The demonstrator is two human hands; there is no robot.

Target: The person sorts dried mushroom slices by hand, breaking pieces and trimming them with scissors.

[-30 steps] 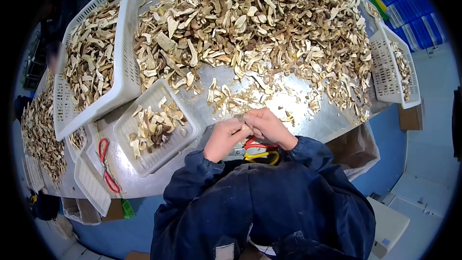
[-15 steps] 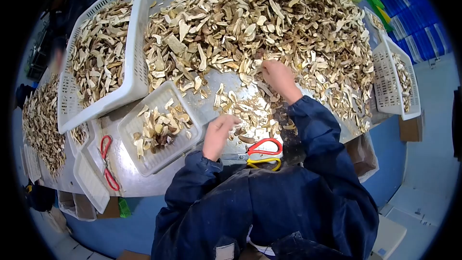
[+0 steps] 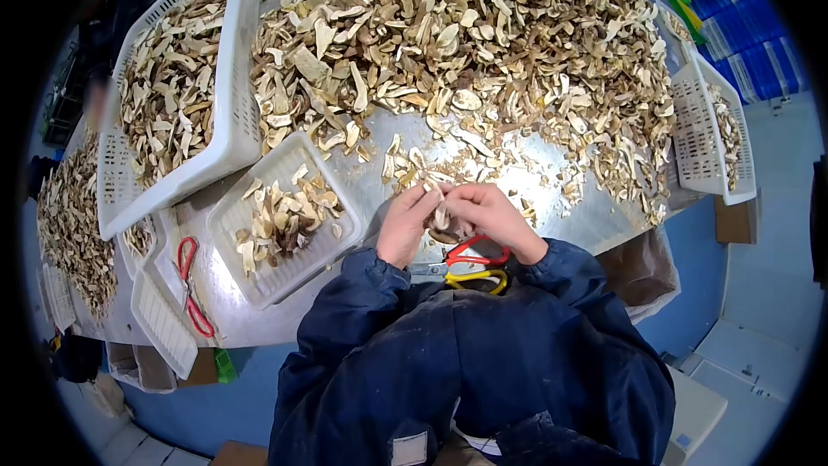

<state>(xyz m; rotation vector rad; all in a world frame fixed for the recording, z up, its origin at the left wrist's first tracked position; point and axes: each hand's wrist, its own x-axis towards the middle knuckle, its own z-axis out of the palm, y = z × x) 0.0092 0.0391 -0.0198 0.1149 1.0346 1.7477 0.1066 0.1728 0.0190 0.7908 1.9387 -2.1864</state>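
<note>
My left hand and my right hand meet above the metal table, close to my body. Between them is a pale brown mushroom slice, with the fingers of both hands closed on it. Just below my right hand lie scissors with red handles and, next to them, scissors with yellow handles. Beyond the hands rises a large heap of dried mushroom slices. A shallow white tray holding some slices is left of my left hand.
A tall white basket full of slices stands at the left, with red scissors below it. Another white basket is at the right. An open-topped lined box sits below the table's right edge. Part of another person shows upper left.
My right hand has come back from the heap to my left hand, and a slice is now between them. My left hand has moved slightly right and closed on it.
</note>
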